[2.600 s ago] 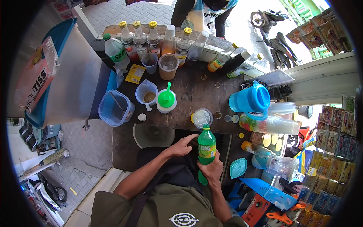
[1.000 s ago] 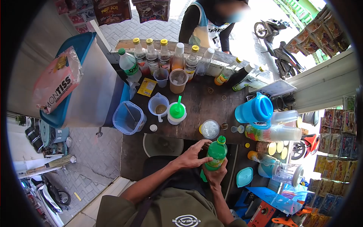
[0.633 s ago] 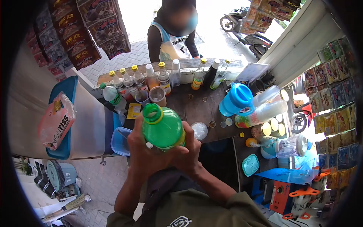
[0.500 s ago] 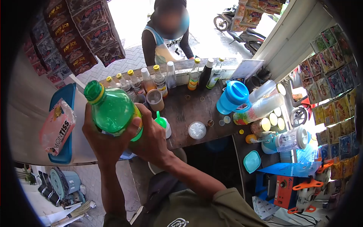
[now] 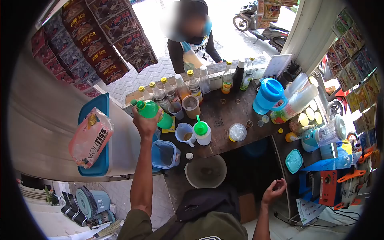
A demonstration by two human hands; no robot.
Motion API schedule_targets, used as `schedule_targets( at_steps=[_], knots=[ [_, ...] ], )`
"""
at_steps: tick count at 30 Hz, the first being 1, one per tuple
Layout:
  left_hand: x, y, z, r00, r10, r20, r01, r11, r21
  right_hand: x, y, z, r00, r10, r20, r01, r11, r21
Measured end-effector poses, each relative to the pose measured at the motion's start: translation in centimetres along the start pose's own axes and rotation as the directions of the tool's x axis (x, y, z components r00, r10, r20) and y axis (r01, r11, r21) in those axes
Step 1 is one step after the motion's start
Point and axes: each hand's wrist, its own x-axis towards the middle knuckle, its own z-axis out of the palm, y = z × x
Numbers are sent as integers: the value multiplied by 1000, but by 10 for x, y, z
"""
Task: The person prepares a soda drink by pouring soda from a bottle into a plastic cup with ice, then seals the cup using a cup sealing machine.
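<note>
A green bottle (image 5: 153,111) with a green cap tilts at the left of the dark counter (image 5: 224,112), beside a row of glass bottles. My left hand (image 5: 145,122) is wrapped round it. My right hand (image 5: 275,192) hangs at the lower right, away from the counter items, with its fingers partly curled and apart and nothing in them. Near the bottle stand a clear measuring jug (image 5: 185,134), a white squeeze bottle with a green top (image 5: 202,132) and a brown-tinted cup (image 5: 191,107). A cup of ice (image 5: 237,132) sits further right.
A person (image 5: 194,40) stands beyond the counter. A blue pitcher (image 5: 269,96) and stacked cups (image 5: 298,102) are at the right. A tissue pack (image 5: 91,138) lies on a blue lid at the left. Below the counter edge is a round bucket (image 5: 205,172). Sachets (image 5: 94,40) hang above.
My right hand has let go of the green bottle and moved to the lower right. My left hand has lowered the bottle toward the counter. The view has shifted.
</note>
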Motion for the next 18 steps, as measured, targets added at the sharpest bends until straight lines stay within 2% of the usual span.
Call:
schedule_targets(
  at_steps=[1,2,3,4,5,7,9,10,12,13,15,16,18],
  knots=[
    [-5,-17,6,1000,-27,-4,27,997,71,10,54,-21,992,70,-104,-72,997,-17],
    [-11,-27,11,994,-109,23,105,984,142,19,70,-37,927,345,-146,-331,937,112],
    [-15,-43,17,992,-119,48,112,986,125,28,79,-64,782,593,-191,-543,799,258],
    [-13,-62,27,989,-132,70,122,983,138,34,91,-85,709,694,-123,-569,666,482],
    [-16,-77,31,985,-148,91,130,974,184,41,98,-98,656,754,-30,-537,495,684],
    [-15,-110,34,976,-191,103,152,940,306,57,124,-117,627,773,103,-500,297,814],
    [-19,-132,31,967,-232,107,175,906,385,78,115,-120,567,818,99,-425,187,886],
    [-16,-139,29,966,-236,109,171,893,417,90,112,-121,555,828,80,-401,182,898],
    [-12,-142,26,963,-232,137,156,895,417,113,109,-126,501,865,31,-225,95,970],
    [-12,-144,23,960,-233,153,152,898,412,124,118,-129,490,871,26,-219,94,971],
    [-12,-148,16,959,-225,175,132,896,425,135,145,-137,653,757,-11,-99,100,990],
    [-12,-150,12,958,-221,185,122,894,432,139,158,-140,635,772,-24,-101,113,988],
    [-14,-156,13,943,-252,219,197,950,242,133,175,-137,601,799,-38,-142,154,978]
  ],
)
